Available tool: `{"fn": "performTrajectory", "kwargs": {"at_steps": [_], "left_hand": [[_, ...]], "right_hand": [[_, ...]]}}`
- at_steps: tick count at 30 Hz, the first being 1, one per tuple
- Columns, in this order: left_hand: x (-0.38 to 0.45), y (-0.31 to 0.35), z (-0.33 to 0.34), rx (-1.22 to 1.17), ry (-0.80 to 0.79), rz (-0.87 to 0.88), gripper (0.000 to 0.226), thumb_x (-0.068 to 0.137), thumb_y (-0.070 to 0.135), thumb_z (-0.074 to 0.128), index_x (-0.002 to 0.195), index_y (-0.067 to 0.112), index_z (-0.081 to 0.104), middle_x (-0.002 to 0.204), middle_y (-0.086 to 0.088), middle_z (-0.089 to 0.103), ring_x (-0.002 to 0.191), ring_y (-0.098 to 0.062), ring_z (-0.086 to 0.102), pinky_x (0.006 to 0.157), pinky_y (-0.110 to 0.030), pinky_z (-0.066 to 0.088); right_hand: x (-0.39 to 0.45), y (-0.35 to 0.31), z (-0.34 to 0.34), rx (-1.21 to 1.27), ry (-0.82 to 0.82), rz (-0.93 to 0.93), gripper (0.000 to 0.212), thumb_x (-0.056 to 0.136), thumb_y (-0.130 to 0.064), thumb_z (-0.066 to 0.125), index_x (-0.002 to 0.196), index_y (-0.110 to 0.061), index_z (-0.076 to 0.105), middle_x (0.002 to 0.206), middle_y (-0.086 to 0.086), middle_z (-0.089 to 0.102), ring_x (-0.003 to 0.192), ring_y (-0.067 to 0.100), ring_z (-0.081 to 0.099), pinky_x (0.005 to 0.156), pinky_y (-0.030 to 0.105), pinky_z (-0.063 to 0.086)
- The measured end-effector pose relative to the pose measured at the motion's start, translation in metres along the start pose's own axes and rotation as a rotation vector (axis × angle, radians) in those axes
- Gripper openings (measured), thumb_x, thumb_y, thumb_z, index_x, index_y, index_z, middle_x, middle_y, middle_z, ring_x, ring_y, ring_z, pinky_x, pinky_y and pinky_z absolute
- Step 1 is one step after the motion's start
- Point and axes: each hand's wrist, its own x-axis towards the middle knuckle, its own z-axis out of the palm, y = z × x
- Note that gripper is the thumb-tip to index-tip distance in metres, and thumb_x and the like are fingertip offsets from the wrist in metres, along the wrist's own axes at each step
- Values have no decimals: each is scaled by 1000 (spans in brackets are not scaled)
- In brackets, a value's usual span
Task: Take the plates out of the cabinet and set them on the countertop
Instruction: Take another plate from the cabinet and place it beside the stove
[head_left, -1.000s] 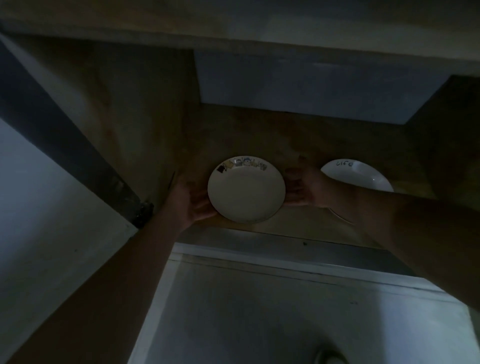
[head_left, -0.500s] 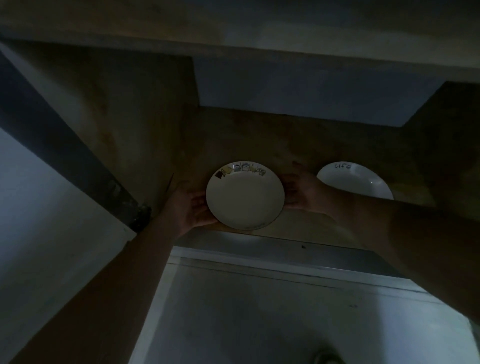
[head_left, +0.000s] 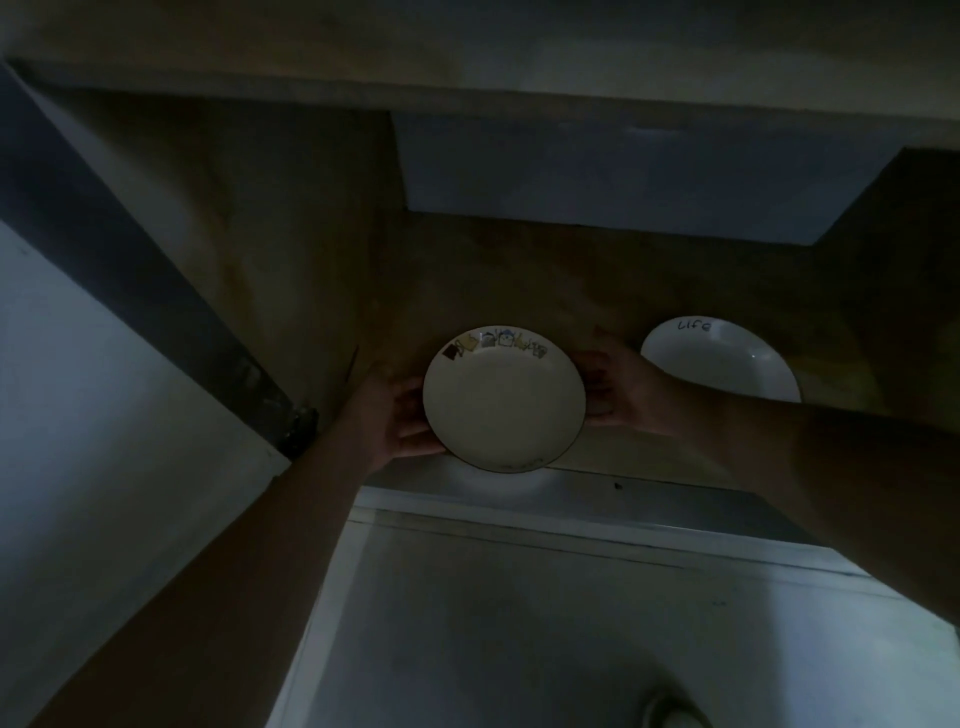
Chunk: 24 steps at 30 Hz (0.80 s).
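At the near edge of the cabinet shelf (head_left: 519, 270), we grip the cream plate (head_left: 503, 400) with left hand (head_left: 387, 415) and right hand (head_left: 631, 392) closed on opposite rims, judging it rigid, smooth, breakable; a second plate (head_left: 719, 358) sits right.

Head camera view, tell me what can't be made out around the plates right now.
- White plate marked "Life": its near right part is hidden behind the right forearm.
- Left hand and right hand: fingertips hidden under the patterned plate.
- Rim pictures on that plate: too dim and small.
- Pale object: cut off by the bottom edge.
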Motion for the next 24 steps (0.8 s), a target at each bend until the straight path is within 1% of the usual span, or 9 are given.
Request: {"fn": "performTrajectory", "kwargs": {"at_steps": [2, 6, 9, 11, 14, 15, 18, 22, 24], "left_hand": [[-2, 1, 3, 4, 1, 15, 66, 94, 65, 36, 129, 14, 58, 124, -13, 63, 109, -36, 62, 80, -57, 55], [-6, 3, 9, -31, 15, 13, 60, 99, 56, 33, 134, 11, 52, 130, -15, 59, 110, -36, 61, 83, -57, 53], [-15, 0, 8, -31, 52, 15, 56, 101, 49, 32, 138, 11, 50, 134, -15, 57, 114, -36, 59, 75, -54, 56], [-27, -4, 7, -23, 97, 9, 53, 101, 46, 32, 136, 10, 52, 132, -16, 59, 111, -35, 60, 69, -52, 57], [-60, -13, 5, -8, 184, 8, 49, 102, 41, 32, 129, 8, 56, 124, -17, 63, 102, -34, 63, 72, -52, 56], [-71, -16, 5, 3, 205, 1, 47, 102, 40, 33, 127, 8, 58, 122, -17, 64, 100, -33, 63, 75, -53, 56], [-112, -18, 13, 15, 245, -34, 44, 102, 41, 34, 124, 11, 59, 114, -12, 66, 102, -32, 63, 83, -56, 55], [-177, -10, 34, -7, 241, -96, 35, 102, 41, 36, 111, 20, 63, 113, -6, 67, 104, -29, 63, 79, -49, 56], [-210, -5, 44, -26, 254, -120, 34, 102, 38, 33, 105, 20, 62, 114, -6, 68, 104, -29, 62, 82, -51, 55]], "right_hand": [[-1, 1, -2, -7, 6, -14, 57, 92, -64, 36, 119, -22, 64, 112, 5, 67, 102, 24, 64, 81, 41, 52], [-1, 5, 0, -13, 58, -26, 47, 93, -63, 36, 106, -28, 65, 111, 3, 66, 101, 24, 64, 84, 42, 51], [0, 10, 5, -8, 66, -26, 42, 94, -61, 37, 105, -30, 65, 114, 2, 66, 103, 23, 63, 89, 44, 50], [-7, 15, 11, -26, 60, -17, 40, 93, -61, 40, 106, -32, 65, 114, -1, 67, 104, 22, 64, 91, 45, 50], [-35, 19, 29, -87, 47, 8, 37, 89, -61, 47, 107, -34, 65, 106, -7, 72, 100, 17, 66, 79, 40, 52], [-46, 17, 34, -96, 41, 17, 39, 88, -62, 47, 110, -34, 64, 108, -8, 71, 102, 16, 65, 79, 40, 52], [-82, 9, 40, -133, 47, 67, 46, 90, -63, 45, 120, -33, 62, 121, -5, 65, 112, 18, 59, 90, 46, 49], [-147, -5, 44, -114, 103, 156, 41, 98, -53, 39, 116, -25, 62, 122, 2, 63, 109, 23, 59, 89, 47, 48], [-183, -12, 47, -98, 120, 180, 39, 98, -51, 39, 116, -25, 62, 123, 3, 62, 111, 23, 57, 90, 47, 47]]}}
